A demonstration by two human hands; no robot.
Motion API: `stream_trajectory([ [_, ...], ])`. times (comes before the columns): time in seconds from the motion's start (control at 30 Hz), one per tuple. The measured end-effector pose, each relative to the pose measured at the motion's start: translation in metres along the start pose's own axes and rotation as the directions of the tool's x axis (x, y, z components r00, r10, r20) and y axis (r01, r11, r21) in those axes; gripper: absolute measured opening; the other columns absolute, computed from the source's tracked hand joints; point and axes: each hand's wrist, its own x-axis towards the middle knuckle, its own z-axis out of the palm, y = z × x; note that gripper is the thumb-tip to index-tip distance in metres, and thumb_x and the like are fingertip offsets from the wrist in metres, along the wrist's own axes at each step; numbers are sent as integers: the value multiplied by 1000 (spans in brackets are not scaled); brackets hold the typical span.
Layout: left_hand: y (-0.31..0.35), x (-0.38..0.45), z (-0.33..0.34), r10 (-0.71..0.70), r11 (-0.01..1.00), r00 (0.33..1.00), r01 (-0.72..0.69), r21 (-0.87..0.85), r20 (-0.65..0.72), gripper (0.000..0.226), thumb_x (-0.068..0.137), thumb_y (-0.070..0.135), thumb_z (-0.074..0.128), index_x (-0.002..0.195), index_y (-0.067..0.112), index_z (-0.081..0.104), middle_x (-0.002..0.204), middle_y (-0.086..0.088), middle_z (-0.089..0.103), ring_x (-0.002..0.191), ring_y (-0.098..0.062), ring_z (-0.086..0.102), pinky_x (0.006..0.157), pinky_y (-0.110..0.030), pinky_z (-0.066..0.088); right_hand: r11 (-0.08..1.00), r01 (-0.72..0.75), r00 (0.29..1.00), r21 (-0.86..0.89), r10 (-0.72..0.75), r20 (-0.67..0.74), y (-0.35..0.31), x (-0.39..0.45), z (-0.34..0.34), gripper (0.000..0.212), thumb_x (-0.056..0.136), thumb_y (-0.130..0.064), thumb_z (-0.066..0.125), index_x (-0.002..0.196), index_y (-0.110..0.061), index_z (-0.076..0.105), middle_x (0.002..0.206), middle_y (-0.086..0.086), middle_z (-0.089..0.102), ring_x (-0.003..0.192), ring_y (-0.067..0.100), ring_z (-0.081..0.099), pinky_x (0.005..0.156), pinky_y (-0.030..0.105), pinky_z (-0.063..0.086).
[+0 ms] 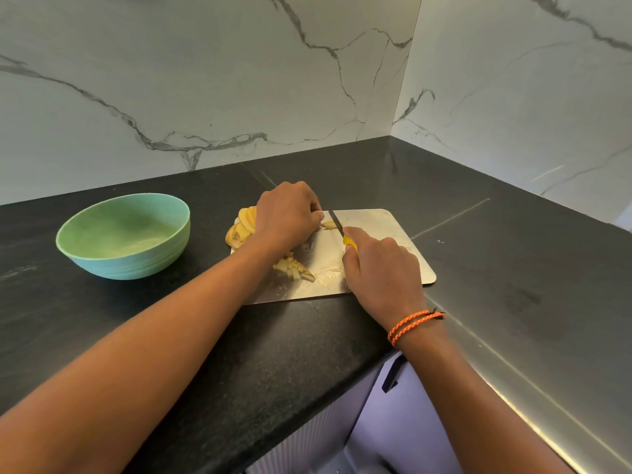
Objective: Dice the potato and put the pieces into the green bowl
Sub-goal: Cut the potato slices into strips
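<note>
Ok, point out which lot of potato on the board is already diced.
The pile of small cubes at the board's near edge, beside the left forearm. The stack at the far left corner is only sliced; the left hand covers another piece.

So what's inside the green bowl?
The round green bowl looks empty; no potato pieces show inside. Its near wall hides a little of the bottom. The diced pieces lie on the metal cutting board.

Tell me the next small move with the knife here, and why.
Probably press the knife down through the potato piece that the left hand holds on the cutting board. The right hand grips the yellow handle with the blade already beside that piece. Slices wait uncut, diced bits lie on the board, and the green bowl looks empty.
</note>
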Motion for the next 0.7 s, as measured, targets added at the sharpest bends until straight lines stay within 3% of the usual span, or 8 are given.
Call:
stream_trajectory([
  [0.17,0,0,1,27,999,1000,-28,19,12,15,96,39,73,98,29,84,91,9,78,79,-13,68,81,-41,61,999,16,998,-42,-14,59,-2,2,0,42,107,-32,37,146,-27,49,103,12,68,91,32,65,66,36,35],
  [0.37,4,-3,3,43,999,998,-44,14,36,16,86,49,78,82,33,81,82,15,75,78,-10,66,84,-43,59,1000,9,996,-17,-8,93,-2,4,2,41,106,-31,38,145,-26,50,105,12,67,93,32,63,68,36,36],
  [0.57,5,-1,4,26,1000,999,-26,-12,37,20,88,49,81,89,29,84,83,14,76,72,-8,65,76,-37,61,1000,14,994,12,-15,108,2,-25,-10,42,106,-35,38,148,-30,47,105,9,68,94,30,64,70,37,40],
  [0.7,5,0,3,37,999,997,-34,-34,71,17,88,44,82,91,28,84,82,13,76,74,-9,67,70,-34,61,997,26,1000,67,-25,-6,8,-39,-26,40,104,-38,42,142,-34,54,98,6,70,88,27,64,68,36,41],
])
